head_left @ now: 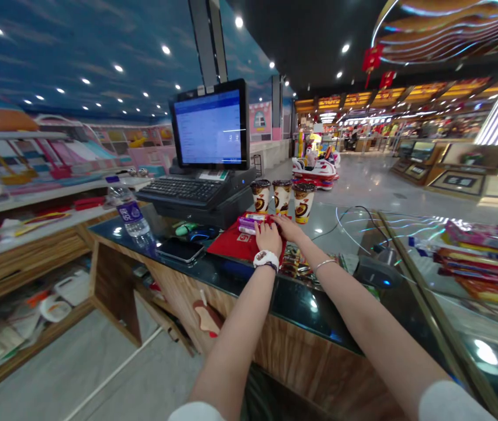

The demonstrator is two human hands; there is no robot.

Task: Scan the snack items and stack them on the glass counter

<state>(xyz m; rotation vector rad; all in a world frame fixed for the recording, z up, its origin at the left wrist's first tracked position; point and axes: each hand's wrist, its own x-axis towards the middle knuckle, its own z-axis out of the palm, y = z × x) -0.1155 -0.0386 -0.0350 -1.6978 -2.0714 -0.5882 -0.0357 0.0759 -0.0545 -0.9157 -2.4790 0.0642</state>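
A flat red bag (229, 242) with a pale square emblem lies on the dark glass counter. Small purple packs (248, 224) rest on its upper part. My left hand (269, 237), with a white watch at the wrist, lies over the bag with stretched fingers touching the edge of the packs. Just beside it, my right hand (289, 228) reaches to the bag's far right edge, fingers extended; their tips are partly hidden. Right behind the hands stand three lidded paper cups (304, 203), brown, white and yellow.
A monitor (211, 126) and keyboard (183, 190) stand behind the bag. Leftward are a water bottle (130, 209), a phone (181, 250) and a mouse (205, 233). A black scanner (378, 272) with a cable sits right, near colourful packets (481, 257) by the glass case.
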